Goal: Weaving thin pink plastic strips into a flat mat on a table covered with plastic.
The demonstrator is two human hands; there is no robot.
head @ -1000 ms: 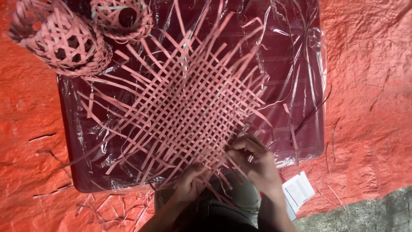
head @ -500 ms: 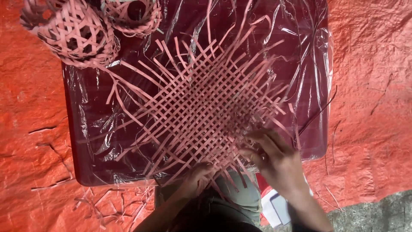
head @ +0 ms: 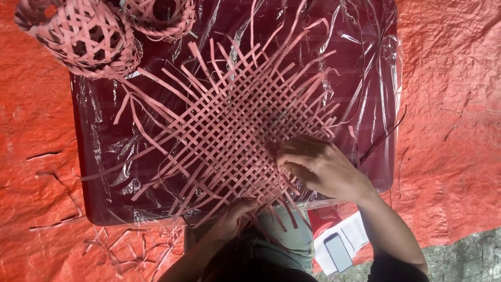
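From the head camera you look straight down on one flat woven mat (head: 235, 125) of pink strips, lying on a dark red table (head: 376, 172) wrapped in clear plastic film. Two finished openwork baskets stand at the far left corner: one large basket (head: 83, 39) and one smaller basket (head: 159, 15), just beside each other. The table stands on an orange tarp (head: 449, 104), with loose strip offcuts (head: 120, 245) scattered near the table's near edge. One phone (head: 338, 251) rests on white paper by your right forearm.

Your right hand (head: 321, 167) lies on the mat's near right corner, fingers curled together and pressing down on the weave, the fingertips (head: 279, 156) touching the crossing strips. Your left hand (head: 237, 214) sits at the mat's near edge, fingers closed around loose strip ends that hang over the table rim above your lap.
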